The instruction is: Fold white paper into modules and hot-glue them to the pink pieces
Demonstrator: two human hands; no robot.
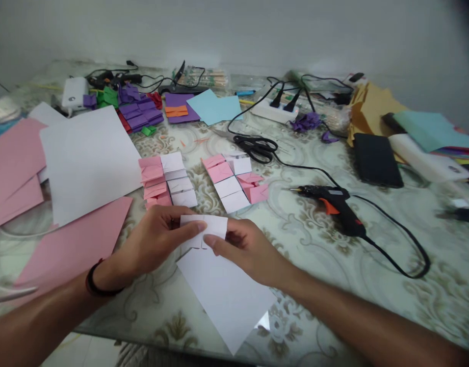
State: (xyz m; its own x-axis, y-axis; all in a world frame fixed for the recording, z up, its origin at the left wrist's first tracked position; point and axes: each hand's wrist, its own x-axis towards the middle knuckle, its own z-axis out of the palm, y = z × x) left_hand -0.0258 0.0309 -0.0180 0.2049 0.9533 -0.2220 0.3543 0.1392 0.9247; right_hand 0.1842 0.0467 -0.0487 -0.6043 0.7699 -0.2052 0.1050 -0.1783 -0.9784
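Between both hands is a small folded white paper (pixel 188 219) with crease lines across it. My left hand (pixel 154 237) pinches its left side, thumb on top and fingers behind. My right hand (pixel 250 250) grips the right side the same way, its thumb lying near the centre crease. Beneath the hands a larger white sheet (pixel 227 300) lies at a slant on the table. Just beyond stand two groups of folded pink and white paper pieces, one at the left (pixel 167 178) and the other at the right (pixel 229 181).
A glue gun (pixel 337 204) with its cord lies at the right. Black-handled scissors (pixel 257 148) rest behind the folded pieces. Pink sheets (pixel 77 244) and a big white sheet (pixel 89 158) cover the left. At the back are a power strip (pixel 275 109) and purple folded papers (pixel 140 113).
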